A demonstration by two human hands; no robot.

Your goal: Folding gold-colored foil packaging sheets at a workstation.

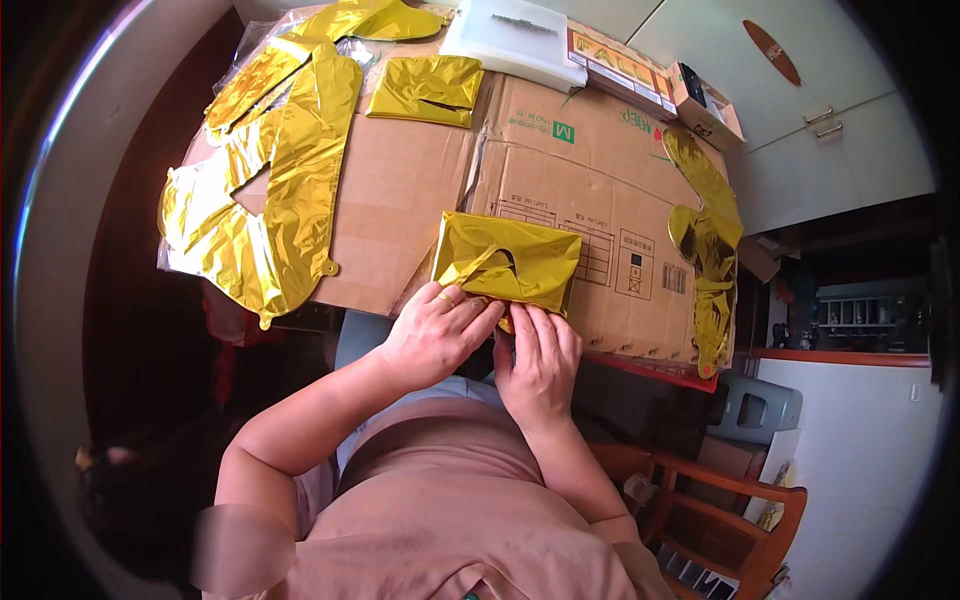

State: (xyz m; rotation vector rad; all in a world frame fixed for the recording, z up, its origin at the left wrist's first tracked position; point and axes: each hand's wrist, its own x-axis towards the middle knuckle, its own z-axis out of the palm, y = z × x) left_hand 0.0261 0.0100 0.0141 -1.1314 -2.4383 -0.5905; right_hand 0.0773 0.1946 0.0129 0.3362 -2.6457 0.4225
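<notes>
A folded gold foil balloon (510,262) lies on flattened brown cardboard (400,200) near its front edge. My left hand (435,335), with a ring on one finger, pinches the balloon's near edge. My right hand (540,365) sits beside it, fingers curled on the same edge. Both hands touch each other over the foil's lower fold.
A large flat gold foil balloon (265,170) spreads over the cardboard's left. Another folded gold piece (428,90) lies at the back, a crumpled one (705,250) hangs at the right edge. A white plastic box (515,40), small cartons (705,105) and a wooden chair (720,500) are nearby.
</notes>
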